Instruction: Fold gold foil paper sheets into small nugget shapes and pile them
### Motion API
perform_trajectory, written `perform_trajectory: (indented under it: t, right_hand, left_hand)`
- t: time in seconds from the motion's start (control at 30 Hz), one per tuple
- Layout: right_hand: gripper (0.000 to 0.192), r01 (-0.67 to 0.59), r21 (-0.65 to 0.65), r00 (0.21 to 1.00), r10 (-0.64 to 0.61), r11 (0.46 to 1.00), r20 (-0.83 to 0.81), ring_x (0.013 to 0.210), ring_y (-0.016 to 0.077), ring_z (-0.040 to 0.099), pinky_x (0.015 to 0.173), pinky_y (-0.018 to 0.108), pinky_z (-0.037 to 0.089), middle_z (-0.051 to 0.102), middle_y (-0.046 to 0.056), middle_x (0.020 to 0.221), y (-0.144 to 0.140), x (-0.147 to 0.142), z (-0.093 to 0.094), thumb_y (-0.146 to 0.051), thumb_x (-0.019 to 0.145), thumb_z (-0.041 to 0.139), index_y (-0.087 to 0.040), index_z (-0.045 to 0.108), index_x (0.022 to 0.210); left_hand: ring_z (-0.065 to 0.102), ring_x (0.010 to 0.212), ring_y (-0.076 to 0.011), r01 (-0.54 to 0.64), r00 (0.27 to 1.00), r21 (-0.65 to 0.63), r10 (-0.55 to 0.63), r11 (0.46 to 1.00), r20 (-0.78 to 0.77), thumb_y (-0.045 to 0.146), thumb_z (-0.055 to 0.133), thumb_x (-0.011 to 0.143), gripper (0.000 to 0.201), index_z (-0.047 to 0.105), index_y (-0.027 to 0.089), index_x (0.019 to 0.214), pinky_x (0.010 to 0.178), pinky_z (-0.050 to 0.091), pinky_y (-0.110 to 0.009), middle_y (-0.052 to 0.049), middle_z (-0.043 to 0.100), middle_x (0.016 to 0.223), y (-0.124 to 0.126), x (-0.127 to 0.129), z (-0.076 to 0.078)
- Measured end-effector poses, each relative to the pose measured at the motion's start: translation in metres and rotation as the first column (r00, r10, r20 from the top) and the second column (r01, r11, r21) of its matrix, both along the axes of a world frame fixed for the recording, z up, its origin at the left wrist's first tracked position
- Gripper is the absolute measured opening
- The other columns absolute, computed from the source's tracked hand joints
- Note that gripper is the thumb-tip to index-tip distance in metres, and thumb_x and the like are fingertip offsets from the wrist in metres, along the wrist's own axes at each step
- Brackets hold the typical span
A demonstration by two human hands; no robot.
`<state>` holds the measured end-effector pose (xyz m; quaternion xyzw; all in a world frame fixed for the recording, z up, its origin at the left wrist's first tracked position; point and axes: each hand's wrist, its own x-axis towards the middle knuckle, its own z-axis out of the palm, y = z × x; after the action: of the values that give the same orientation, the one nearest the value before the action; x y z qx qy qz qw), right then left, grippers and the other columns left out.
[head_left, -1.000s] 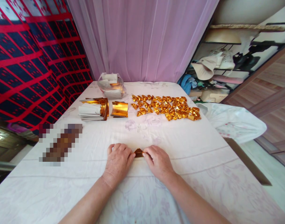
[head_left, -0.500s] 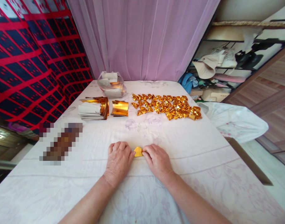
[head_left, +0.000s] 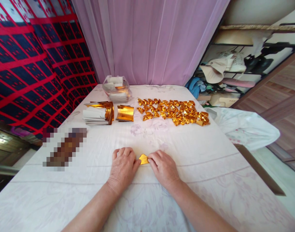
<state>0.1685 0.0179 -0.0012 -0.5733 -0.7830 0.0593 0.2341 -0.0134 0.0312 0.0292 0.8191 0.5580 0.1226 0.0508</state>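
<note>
A small folded piece of gold foil paper (head_left: 144, 159) lies between my two hands near the middle of the table. My left hand (head_left: 124, 164) has its thumb on the paper's left end, with the other fingers curled on the cloth. On the opposite end, my right hand (head_left: 163, 166) pinches the paper between thumb and fingers. The parts of the paper under my fingertips are hidden. Farther back, several folded gold foil pieces (head_left: 173, 110) stand in rows. Left of them are a small stack of gold foil sheets (head_left: 125, 113) and a larger stack, white side showing (head_left: 95, 115).
A clear plastic bag (head_left: 117, 90) with more sheets stands at the back of the table (head_left: 147, 203), by a purple curtain (head_left: 147, 42). A pixelated patch covers something on the left. Beyond the right edge are a white plastic bag (head_left: 251, 127) and a shelf with clothes.
The gold paper between my hands now shows a more pointed top and a wider shape. Both hands stay nearly in place; the whole view has shifted slightly.
</note>
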Motion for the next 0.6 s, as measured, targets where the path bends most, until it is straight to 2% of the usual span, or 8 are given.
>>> perform_trajectory:
  t: [0.1,0.27,0.6]
  right_hand:
    - [0.013,0.000,0.013,1.000,0.000,1.000,-0.002,0.076,0.0156,0.057,0.068,0.027,0.036,0.061,0.002,0.080,0.001,0.000,-0.001,-0.019,0.092,0.055,-0.021,0.064,0.085]
    - [0.012,-0.006,0.008,1.000,0.006,1.000,-0.012,0.076,0.0153,0.057,0.068,0.027,0.036,0.061,0.001,0.079,0.001,0.001,-0.001,-0.019,0.092,0.055,-0.022,0.064,0.084]
    - [0.009,0.053,0.020,0.994,-0.054,0.998,0.095,0.075,0.0173,0.055,0.066,0.028,0.034,0.059,0.003,0.078,-0.001,-0.008,0.008,-0.029,0.087,0.059,-0.021,0.060,0.083]
  left_hand:
    - [0.055,0.098,-0.0245,0.041,0.998,0.020,-0.042,0.999,0.057,0.027,0.060,0.089,0.008,0.066,0.022,0.091,0.096,0.032,-0.049,-0.005,0.065,0.101,-0.001,0.000,-0.001]
    - [0.057,0.093,-0.0209,0.172,0.980,-0.015,-0.170,0.985,0.107,0.024,0.056,0.092,0.013,0.069,0.027,0.091,0.099,0.028,-0.048,-0.001,0.071,0.093,0.001,-0.004,-0.002]
    - [0.056,0.094,-0.0190,0.179,0.963,-0.085,-0.157,0.980,0.220,0.032,0.060,0.090,0.012,0.070,0.028,0.095,0.087,0.035,-0.038,-0.001,0.068,0.095,0.009,-0.010,-0.009]
